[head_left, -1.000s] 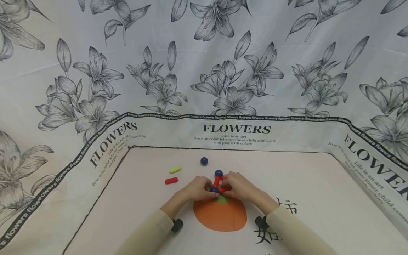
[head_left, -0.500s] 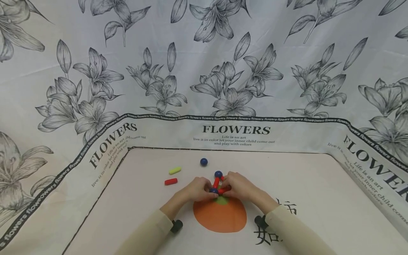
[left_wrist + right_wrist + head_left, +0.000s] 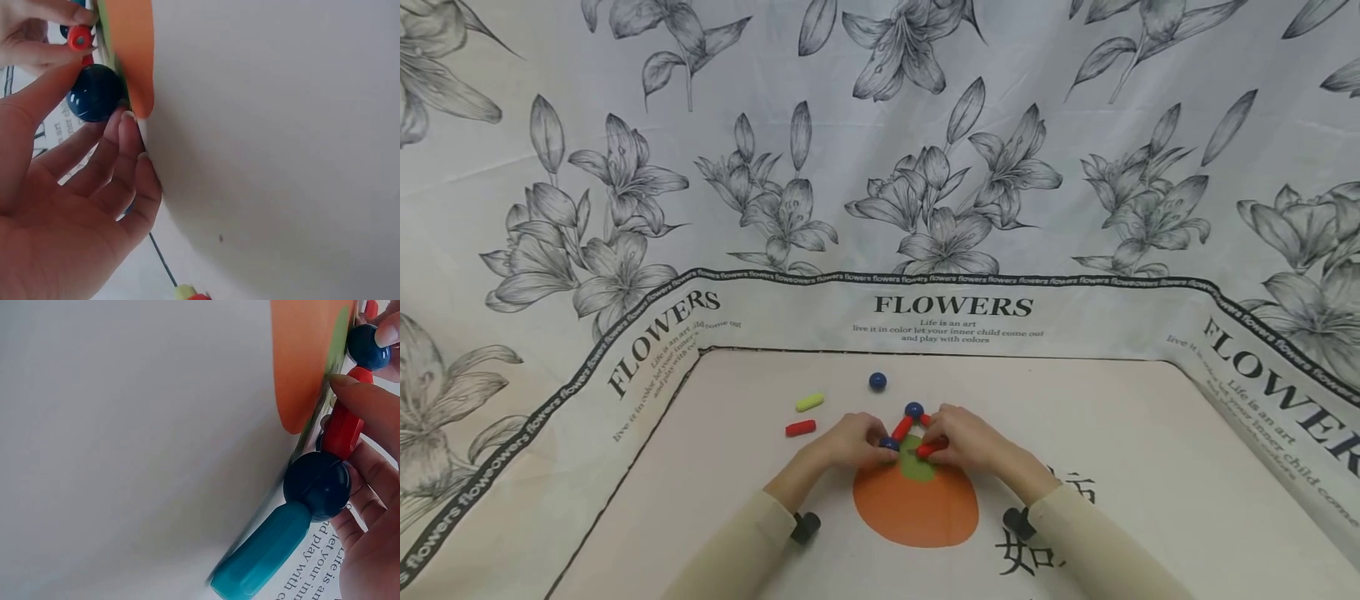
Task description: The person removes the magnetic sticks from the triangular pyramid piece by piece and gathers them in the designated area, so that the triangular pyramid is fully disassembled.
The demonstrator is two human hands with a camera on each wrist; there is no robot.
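left hand holds a glossy dark blue ball between thumb and fingertips, low over a pale tabletop. right hand, just across from it, has thumb and fingers clamped on a red, faceted, plastic-looking rod; one end of that rod faces the ball in the left hand, and the head view shows a gap between them. beyond and between the hands sits a second dark blue ball, linked to the left hand's ball by a slanting red plastic-looking rod. close against the right hand, a third dark blue ball joins the gripped rod to a teal faceted rod. past the left hand lie a lone dark blue ball, a yellow-green rod and a loose red rod.

for neat work here, the left hand would probably do best as a steady anchor, while the right brings the rod in slowly, end square to the ball, fingertips clear of the gap. a sharp tug or twist could well loosen the joints beside either hand.
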